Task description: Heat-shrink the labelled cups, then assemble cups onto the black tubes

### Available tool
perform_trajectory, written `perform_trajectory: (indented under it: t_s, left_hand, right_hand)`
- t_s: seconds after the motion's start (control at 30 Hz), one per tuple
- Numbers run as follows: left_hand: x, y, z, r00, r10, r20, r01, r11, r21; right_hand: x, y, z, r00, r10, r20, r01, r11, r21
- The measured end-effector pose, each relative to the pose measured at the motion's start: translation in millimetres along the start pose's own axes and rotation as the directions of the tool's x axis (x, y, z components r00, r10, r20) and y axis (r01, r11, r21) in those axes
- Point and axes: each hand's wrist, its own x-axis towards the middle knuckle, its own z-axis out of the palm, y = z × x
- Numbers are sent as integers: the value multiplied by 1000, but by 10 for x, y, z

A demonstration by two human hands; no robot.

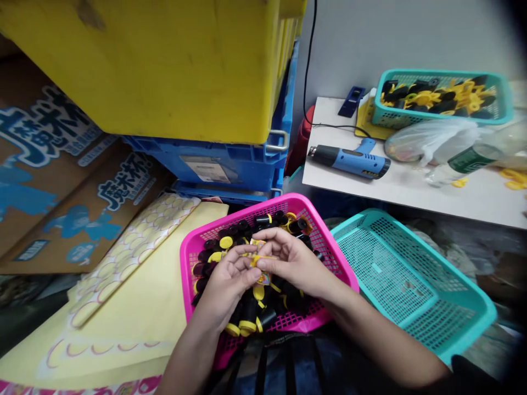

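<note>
My left hand (230, 282) and my right hand (292, 263) meet over a pink plastic basket (335, 253). Between their fingertips they pinch a small yellow piece (263, 257). A colourful printed label (264, 277) shows just below it, partly covered by the fingers; whether it is attached to the yellow piece I cannot tell. Beneath the hands the basket holds many small black cylinders (267, 317) with yellow caps, some lying on their sides. A loose yellow disc (226, 242) lies among them, left of my fingers.
At right, a teal mesh basket (382, 263) sits beside the pink one. The white table (407, 196) bears a blue heat gun (354, 161), a bottle (465, 163), a plastic bag and a filled teal basket (379, 114). Yellow (164, 71) and blue crates (247, 164) stand ahead; printed cartons (82, 208) at left.
</note>
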Motion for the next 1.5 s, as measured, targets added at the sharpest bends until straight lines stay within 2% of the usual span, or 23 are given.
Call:
perform_trajectory:
  t_s: [0.07, 0.13, 0.17, 0.2, 0.23, 0.27, 0.3, 0.33, 0.37, 0.47, 0.6, 0.73, 0.8, 0.87, 0.9, 0.97, 1.03, 1.1, 1.2, 1.33, 1.5]
  left_hand:
    - [8, -5, -25, 997, 53, -54, -51, 998, 36]
    - [19, -3, -57, 975, 154, -160, -134, 983, 130]
    - [25, -2, -75, 959, 200, -203, -163, 970, 182]
    - [31, -5, -93, 944, 237, -231, -184, 956, 228]
    - [37, -11, -112, 932, 266, -247, -199, 944, 265]
    - [42, -22, -131, 924, 287, -252, -211, 934, 290]
    - [46, -37, -149, 919, 301, -254, -220, 928, 301]
    - [49, -55, -166, 913, 311, -265, -229, 926, 299]
    - [51, -73, -183, 904, 318, -286, -236, 929, 287]
    - [54, -110, -224, 886, 312, -342, -243, 942, 230]
    - [61, -87, -247, 907, 237, -347, -172, 963, 208]
    - [79, -51, -222, 933, 148, -329, -86, 977, 196]
    - [80, -56, -213, 923, 156, -352, -92, 977, 192]
    - [70, -73, -229, 896, 188, -402, -108, 971, 213]
    - [62, -82, -247, 882, 206, -424, -115, 966, 230]
    - [44, -98, -293, 873, 237, -427, -132, 956, 263]
    - [31, -108, -331, 890, 271, -367, -170, 943, 285]
    - [31, -115, -341, 909, 301, -289, -212, 929, 302]
    - [49, -131, -309, 932, 285, -223, -210, 928, 307]
    - [72, -172, -248, 938, 272, -216, -211, 940, 269]
    - [51, -145, -166, 917, 351, -191, -277, 903, 328]
  right_hand:
    - [23, -35, -47, 1000, -14, -18, 12, 997, -80]
    - [126, -115, -140, 992, -55, -116, 15, 946, -324]
    - [210, -161, -194, 981, -76, -176, -26, 856, -516]
    - [310, -204, -246, 968, -95, -234, -99, 712, -695]
    - [420, -235, -290, 951, -96, -294, -202, 527, -826]
    - [531, -251, -323, 932, -76, -355, -305, 363, -880]
    - [634, -248, -345, 912, -56, -406, -378, 266, -887]
    - [722, -227, -356, 896, -34, -444, -427, 215, -878]
    - [790, -191, -360, 886, -15, -463, -450, 206, -869]
    - [867, -48, -357, 892, 1, -451, -439, 235, -867]
    - [807, 87, -322, 895, 6, -446, -424, 328, -844]
    - [810, 163, -201, 869, -85, -487, -402, 452, -796]
    - [817, 161, -180, 866, -118, -486, -363, 518, -774]
    - [768, 98, -225, 874, -113, -473, -309, 621, -721]
    - [712, 44, -266, 881, -112, -460, -252, 711, -656]
    - [540, -92, -353, 912, -103, -396, -85, 899, -430]
    - [325, -217, -408, 958, -69, -278, 17, 983, -184]
    - [126, -283, -409, 984, -12, -177, 2, 998, -55]
    - [-49, -267, -340, 996, 9, -91, -7, 1000, 20]
    - [-58, -196, -280, 997, -15, -77, 17, 1000, 23]
    - [-34, -165, -320, 997, 52, -64, -55, 997, -51]
